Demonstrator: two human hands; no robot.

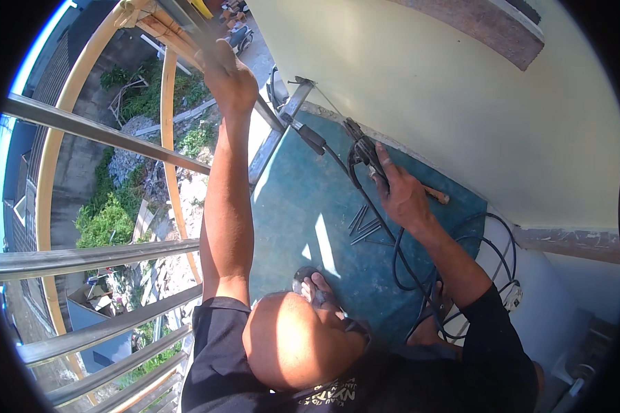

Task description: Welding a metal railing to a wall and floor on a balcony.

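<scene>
My left hand (pixel 230 81) reaches far forward and closes round a grey metal bar (pixel 261 110) of the railing; its fingertips are partly hidden. In my right hand (pixel 404 196) is a black welding electrode holder (pixel 366 153). A thin welding rod (pixel 329 102) sticks out of its jaws toward the corner where a metal tube (pixel 277 138) meets the wall. A dark cable clamp (pixel 311 138) sits at that tube, left of the holder. Below my right hand, several loose welding rods (pixel 366 228) lie on the blue-green floor (pixel 282 227). A wooden handle (pixel 436 195) shows behind the hand.
Black cables (pixel 401 272) loop across the floor at right, by my foot. Metal railing bars (pixel 103 258) and wooden poles (pixel 167 131) stand at left, above a drop to rubble and plants. A pale wall (pixel 461 110) rises at right, with a ledge (pixel 496 34) overhead.
</scene>
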